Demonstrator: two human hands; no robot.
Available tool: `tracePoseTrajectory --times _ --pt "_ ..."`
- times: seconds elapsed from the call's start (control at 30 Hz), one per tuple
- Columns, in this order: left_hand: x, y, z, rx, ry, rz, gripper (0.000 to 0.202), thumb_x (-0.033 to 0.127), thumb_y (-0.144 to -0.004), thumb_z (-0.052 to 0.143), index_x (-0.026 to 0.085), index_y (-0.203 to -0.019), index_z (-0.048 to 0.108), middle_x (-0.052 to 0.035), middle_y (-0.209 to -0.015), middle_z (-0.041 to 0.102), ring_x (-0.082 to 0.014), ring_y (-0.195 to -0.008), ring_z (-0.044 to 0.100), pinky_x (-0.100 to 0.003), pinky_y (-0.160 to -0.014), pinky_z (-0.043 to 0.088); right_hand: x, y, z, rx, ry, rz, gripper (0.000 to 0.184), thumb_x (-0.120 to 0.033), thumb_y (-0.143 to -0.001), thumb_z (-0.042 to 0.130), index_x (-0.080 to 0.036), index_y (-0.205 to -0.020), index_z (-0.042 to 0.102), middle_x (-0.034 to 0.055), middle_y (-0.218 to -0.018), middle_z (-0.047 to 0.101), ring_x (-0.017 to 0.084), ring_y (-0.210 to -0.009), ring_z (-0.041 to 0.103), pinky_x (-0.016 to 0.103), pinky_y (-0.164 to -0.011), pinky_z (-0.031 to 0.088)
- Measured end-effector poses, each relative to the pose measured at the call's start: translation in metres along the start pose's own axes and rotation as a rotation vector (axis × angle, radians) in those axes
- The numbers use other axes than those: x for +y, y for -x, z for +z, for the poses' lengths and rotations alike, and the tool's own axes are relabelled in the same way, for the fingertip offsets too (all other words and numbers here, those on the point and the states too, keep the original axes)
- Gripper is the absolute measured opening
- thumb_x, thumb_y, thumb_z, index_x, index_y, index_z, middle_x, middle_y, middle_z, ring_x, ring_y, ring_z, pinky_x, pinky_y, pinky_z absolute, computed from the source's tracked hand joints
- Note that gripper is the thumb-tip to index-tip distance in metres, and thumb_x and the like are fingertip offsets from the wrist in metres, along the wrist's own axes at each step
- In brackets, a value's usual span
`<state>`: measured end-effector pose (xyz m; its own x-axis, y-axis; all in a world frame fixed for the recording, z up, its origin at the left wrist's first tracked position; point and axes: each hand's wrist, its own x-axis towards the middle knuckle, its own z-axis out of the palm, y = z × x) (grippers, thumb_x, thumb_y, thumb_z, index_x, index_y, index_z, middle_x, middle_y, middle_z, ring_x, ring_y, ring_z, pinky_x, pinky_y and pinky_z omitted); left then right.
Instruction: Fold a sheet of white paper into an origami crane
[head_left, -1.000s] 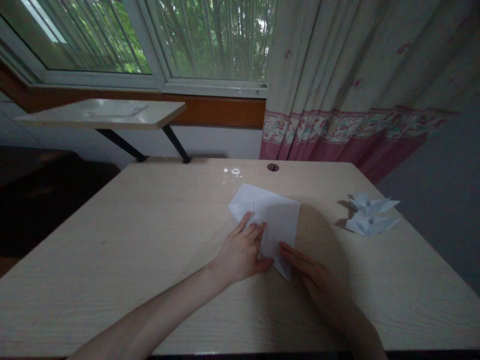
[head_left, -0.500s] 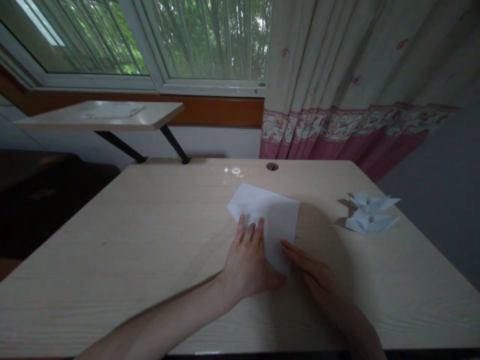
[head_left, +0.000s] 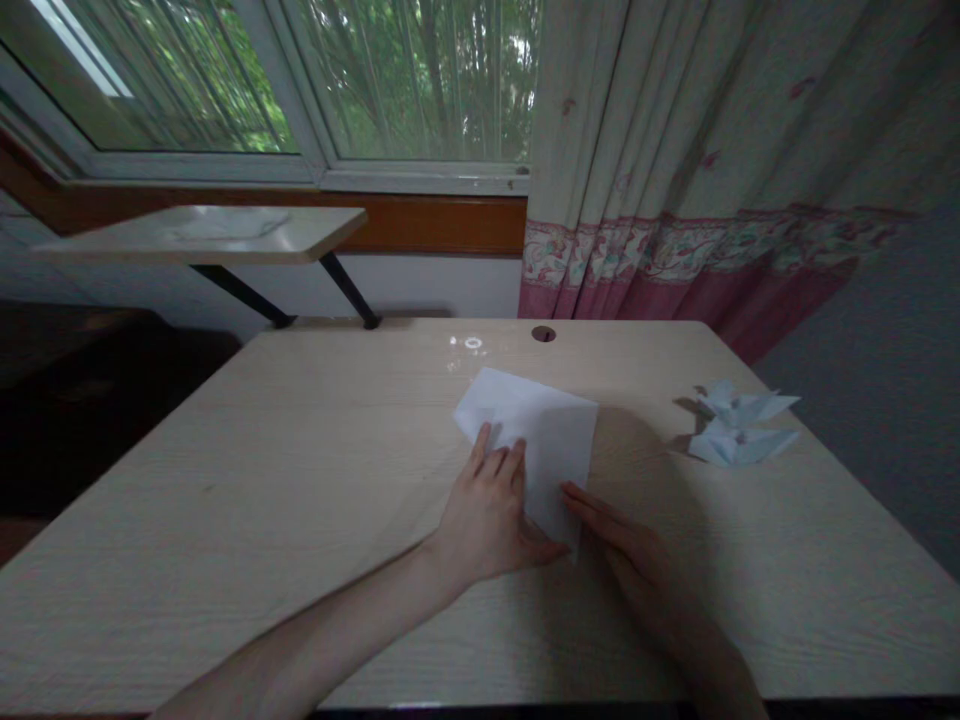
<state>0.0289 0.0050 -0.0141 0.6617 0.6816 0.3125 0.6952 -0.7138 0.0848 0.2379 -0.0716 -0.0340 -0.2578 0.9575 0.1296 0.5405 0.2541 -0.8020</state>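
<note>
A folded white sheet of paper (head_left: pixel 551 440) lies flat near the middle of the pale wooden desk (head_left: pixel 300 470). My left hand (head_left: pixel 487 510) rests flat on the sheet's near left edge, fingers stretched out and pressing it down. My right hand (head_left: pixel 626 545) lies on the desk at the sheet's near corner, its fingertips touching the paper's edge, fingers extended.
Two folded white paper figures (head_left: pixel 739 425) sit at the desk's right side. A cable hole (head_left: pixel 544 333) is at the far edge. Behind stand a small side table (head_left: pixel 202 228), a window and a flowered curtain (head_left: pixel 675 170).
My left hand turned so its fingers point up the sheet's left edge instead of across it, then slid slightly. The right hand and paper stayed put.
</note>
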Motion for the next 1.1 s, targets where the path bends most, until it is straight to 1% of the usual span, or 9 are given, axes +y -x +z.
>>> tracePoseTrajectory --times 0.1,0.17,0.33,0.47,0.57,0.63,0.8,0.93,1.1 --pt "-0.014 -0.004 -0.008 -0.029 0.008 0.098 0.057 0.058 -0.087 0.048 0.008 -0.108 0.066 -0.0142 -0.122 0.062 -0.0292 -0.108 0.059 -0.051 -0.116 0.016 0.002 0.002 0.005 0.017 0.049 -0.022 0.048 -0.012 -0.09 0.036 -0.027 -0.133 0.052 0.0022 -0.14 0.049 0.017 -0.128 0.046 0.041 -0.108 0.038" --pt "-0.022 -0.006 -0.009 -0.029 0.021 0.143 0.04 0.04 -0.094 0.044 0.01 -0.107 0.066 -0.0118 -0.12 0.063 -0.0252 -0.108 0.059 -0.049 -0.116 0.018 0.003 0.004 0.008 0.034 0.133 -0.042 0.047 -0.011 -0.09 0.037 -0.026 -0.131 0.054 0.0024 -0.139 0.051 0.017 -0.127 0.048 0.041 -0.108 0.039" --pt "-0.038 -0.007 0.006 0.075 0.097 0.162 0.028 0.028 -0.097 0.045 0.015 -0.1 0.069 -0.0054 -0.11 0.069 -0.0204 -0.101 0.063 -0.046 -0.114 0.027 -0.003 0.009 0.016 0.025 0.403 -0.192 0.051 -0.007 -0.087 0.04 -0.022 -0.134 0.051 0.0044 -0.139 0.051 0.02 -0.129 0.046 0.044 -0.106 0.042" --pt "-0.045 -0.011 0.014 0.125 0.213 0.128 0.022 0.03 -0.095 0.051 0.02 -0.095 0.07 -0.0017 -0.102 0.071 -0.0171 -0.094 0.064 -0.046 -0.113 0.03 -0.007 0.013 0.025 0.024 0.558 -0.261 0.05 -0.01 -0.089 0.042 -0.019 -0.138 0.046 0.0068 -0.143 0.045 0.023 -0.133 0.04 0.046 -0.105 0.042" --pt "-0.046 -0.015 0.015 0.106 0.295 0.052 0.02 0.036 -0.091 0.058 0.02 -0.098 0.068 -0.0025 -0.103 0.071 -0.0173 -0.098 0.064 -0.045 -0.113 0.028 -0.008 0.014 0.028 0.033 0.606 -0.274 0.045 -0.015 -0.092 0.044 -0.018 -0.137 0.047 0.0075 -0.143 0.044 0.024 -0.133 0.04 0.047 -0.105 0.042" --pt "-0.045 -0.017 0.014 0.087 0.312 0.002 0.028 0.04 -0.086 0.064 0.019 -0.104 0.066 -0.0041 -0.108 0.069 -0.0194 -0.103 0.062 -0.046 -0.113 0.027 -0.008 0.014 0.029 0.042 0.62 -0.286 0.043 -0.017 -0.093 0.044 -0.018 -0.135 0.049 0.0083 -0.143 0.045 0.025 -0.132 0.041 0.047 -0.103 0.043" --pt "-0.045 -0.017 0.015 0.03 0.291 -0.036 0.039 0.042 -0.084 0.066 0.022 -0.117 0.062 -0.0057 -0.128 0.061 -0.0234 -0.118 0.054 -0.053 -0.116 0.012 -0.007 0.014 0.027 0.041 0.646 -0.306 0.041 -0.017 -0.093 0.043 -0.016 -0.133 0.051 0.0103 -0.142 0.044 0.026 -0.13 0.042 0.047 -0.101 0.046" --pt "-0.045 -0.017 0.015 -0.003 0.254 -0.04 0.033 0.041 -0.088 0.061 0.025 -0.117 0.063 -0.0038 -0.131 0.059 -0.0233 -0.12 0.053 -0.055 -0.116 0.001 -0.004 0.014 0.027 0.018 0.623 -0.281 0.041 -0.015 -0.093 0.043 -0.016 -0.134 0.051 0.0092 -0.143 0.044 0.025 -0.132 0.04 0.045 -0.102 0.045" --pt "-0.043 -0.017 0.013 -0.009 0.222 -0.041 0.031 0.038 -0.09 0.06 0.025 -0.118 0.064 -0.0029 -0.131 0.059 -0.0241 -0.12 0.052 -0.057 -0.115 -0.003 -0.003 0.013 0.025 0.018 0.563 -0.249 0.04 -0.016 -0.093 0.043 -0.018 -0.132 0.053 0.0081 -0.141 0.047 0.023 -0.13 0.044 0.042 -0.103 0.044"
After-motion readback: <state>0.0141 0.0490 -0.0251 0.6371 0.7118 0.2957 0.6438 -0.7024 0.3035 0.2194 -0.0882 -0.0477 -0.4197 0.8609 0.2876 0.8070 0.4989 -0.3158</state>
